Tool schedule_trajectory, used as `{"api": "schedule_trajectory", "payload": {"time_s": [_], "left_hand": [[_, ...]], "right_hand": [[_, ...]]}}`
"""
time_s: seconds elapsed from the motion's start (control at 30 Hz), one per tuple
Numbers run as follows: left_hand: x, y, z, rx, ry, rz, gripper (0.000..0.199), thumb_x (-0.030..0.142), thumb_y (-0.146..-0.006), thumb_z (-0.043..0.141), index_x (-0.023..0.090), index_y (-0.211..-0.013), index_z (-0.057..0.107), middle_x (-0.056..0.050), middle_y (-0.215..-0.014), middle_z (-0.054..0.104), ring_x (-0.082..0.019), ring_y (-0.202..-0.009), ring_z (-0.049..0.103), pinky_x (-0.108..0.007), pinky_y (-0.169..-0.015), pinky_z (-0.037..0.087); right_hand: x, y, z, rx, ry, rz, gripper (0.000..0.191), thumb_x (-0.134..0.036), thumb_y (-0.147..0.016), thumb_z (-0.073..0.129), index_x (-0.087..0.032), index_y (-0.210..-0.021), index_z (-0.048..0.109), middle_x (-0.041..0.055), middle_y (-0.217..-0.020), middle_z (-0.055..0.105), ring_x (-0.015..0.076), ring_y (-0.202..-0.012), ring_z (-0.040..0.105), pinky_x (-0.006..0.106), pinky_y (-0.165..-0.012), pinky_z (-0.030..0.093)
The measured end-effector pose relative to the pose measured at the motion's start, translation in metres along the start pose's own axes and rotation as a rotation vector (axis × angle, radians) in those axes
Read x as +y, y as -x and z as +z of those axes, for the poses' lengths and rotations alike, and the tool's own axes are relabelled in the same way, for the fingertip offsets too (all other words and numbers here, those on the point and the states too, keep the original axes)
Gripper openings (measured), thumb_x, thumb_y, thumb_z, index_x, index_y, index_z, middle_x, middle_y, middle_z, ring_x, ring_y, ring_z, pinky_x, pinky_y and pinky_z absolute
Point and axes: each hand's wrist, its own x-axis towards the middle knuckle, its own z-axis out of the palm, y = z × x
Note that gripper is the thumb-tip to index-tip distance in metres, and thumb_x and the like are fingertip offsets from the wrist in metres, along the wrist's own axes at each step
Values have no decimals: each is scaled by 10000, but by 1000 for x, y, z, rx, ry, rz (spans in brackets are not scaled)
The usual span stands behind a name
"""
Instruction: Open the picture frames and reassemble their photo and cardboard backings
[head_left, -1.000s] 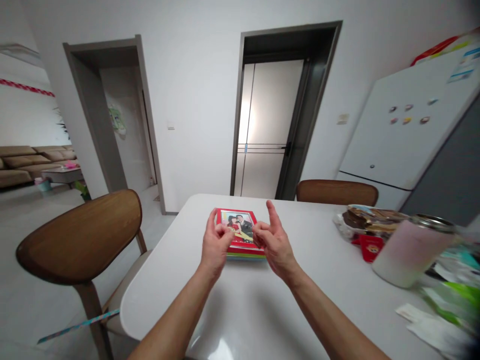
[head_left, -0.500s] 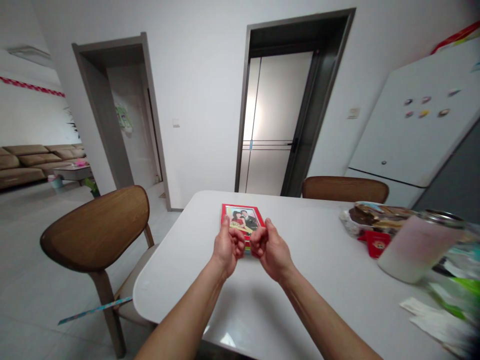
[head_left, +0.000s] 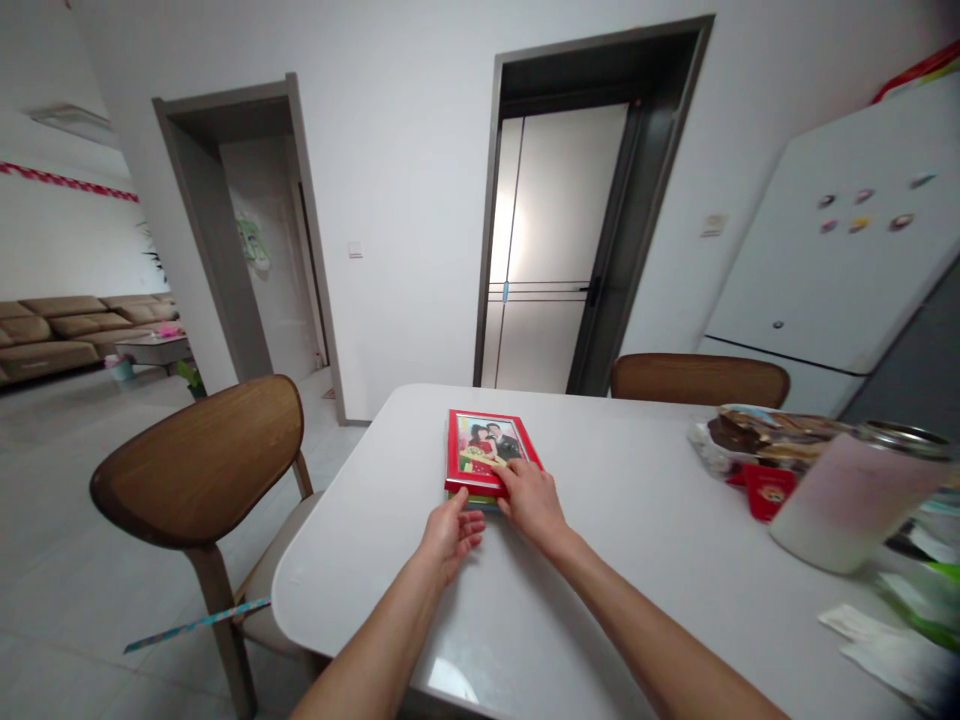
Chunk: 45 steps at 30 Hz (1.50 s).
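Right grip now laid on red frame.

- The right hand covered the near right corner of the red photo frame, so its grip could not be told.
- Whether the left hand's thumb touched the frame's near edge was unclear.
- Beneath the frame, only a sliver of something green showed.
- The surface hid the far chair's seat.
- The pink-white bottle hid part of the brown package.
- At right, the green wrapping was blurred and cut off.
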Motion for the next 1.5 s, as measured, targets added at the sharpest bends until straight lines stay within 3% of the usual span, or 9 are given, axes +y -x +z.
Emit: {"api": "schedule_trajectory", "payload": {"time_s": [0.2,0.33,0.53,0.67,0.87,1.03,1.13,1.33,1.5], "left_hand": [[-12,18,2,25,90,260,255,303,-737,563,156,-943,527,-48,-928,614,-154,-793,591,-240,-660,457],[-19,67,15,6,26,374,287,233,-686,599,138,-953,559,-69,-930,637,-206,-850,578,-291,-755,447],[-23,127,22,-311,-749,922,458,179,-671,579,187,-1123,503,-102,-1001,621,-240,-831,582,-332,-727,471],[-48,124,14,-382,-1202,1217,381,223,-777,485,251,-1157,462,-106,-1021,622,-249,-831,596,-338,-657,503],[-86,110,8,-269,-1558,1235,193,220,-773,486,221,-951,560,-65,-960,652,-230,-750,615,-237,-399,480],[-85,104,4,-438,-1533,1094,387,397,-582,672,158,-872,581,-99,-912,654,-268,-773,594,-319,-531,528],[-69,104,-6,-470,-1488,884,427,307,-562,692,145,-941,578,-109,-993,625,-278,-868,564,-376,-727,496],[-40,89,-49,-24,-1362,595,540,214,-651,555,106,-1169,450,-150,-1272,401,-278,-1171,338,-433,-988,245],[-37,72,-65,65,-1199,510,526,208,-660,518,102,-1171,448,-129,-1267,413,-223,-1161,368,-356,-983,270]], "right_hand": [[-6,42,-12,-131,44,-96,275,-198,-593,576,-195,-867,603,59,-881,560,210,-880,477,352,-802,353],[-12,69,-39,-26,-347,160,530,-447,-686,498,-199,-1151,444,100,-1182,467,233,-1064,433,398,-896,336],[-24,104,-71,154,-1081,568,603,-519,-716,437,-306,-1257,278,65,-1229,462,245,-1073,465,387,-758,464],[-22,119,-70,23,-1257,667,594,-434,-715,480,-302,-1258,279,62,-1088,585,249,-888,587,396,-673,487],[4,117,-45,-204,-1070,600,508,-279,-694,493,-186,-1184,397,72,-975,634,222,-840,601,359,-715,470],[32,116,-24,-102,-376,389,481,-177,-626,471,-181,-1107,466,59,-975,608,203,-872,561,330,-809,418],[38,118,-19,-89,-40,288,449,-183,-642,446,-155,-1088,496,73,-897,591,200,-844,547,323,-802,405],[33,117,-21,-205,141,188,376,-183,-684,420,-170,-1037,552,108,-1100,482,184,-905,533,287,-782,413],[29,112,-19,-270,237,167,283,-210,-735,405,-192,-918,619,106,-1101,477,189,-876,550,286,-750,427]]}}
